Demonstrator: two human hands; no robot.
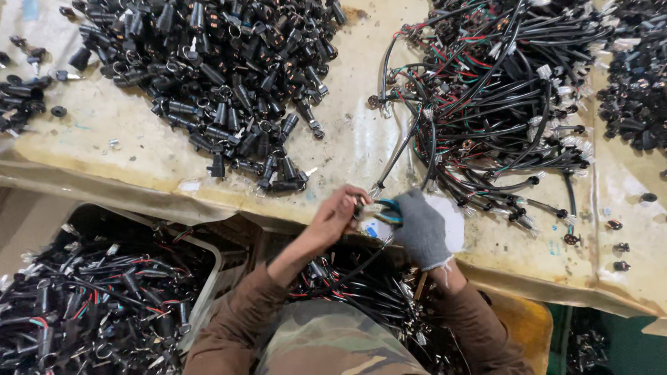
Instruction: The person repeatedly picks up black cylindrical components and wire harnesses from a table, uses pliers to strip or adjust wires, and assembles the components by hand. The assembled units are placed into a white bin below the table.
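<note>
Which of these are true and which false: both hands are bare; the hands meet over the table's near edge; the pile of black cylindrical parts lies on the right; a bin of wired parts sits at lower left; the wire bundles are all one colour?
1. Both hands are bare. False: the right hand wears a grey glove; the left hand is bare.
2. The hands meet over the near edge of the table. True.
3. The pile of black cylindrical parts lies on the right. False: it lies at upper left.
4. A bin of wired parts sits at lower left. True.
5. The wire bundles are one colour. False: black, red, green and white show.
</note>
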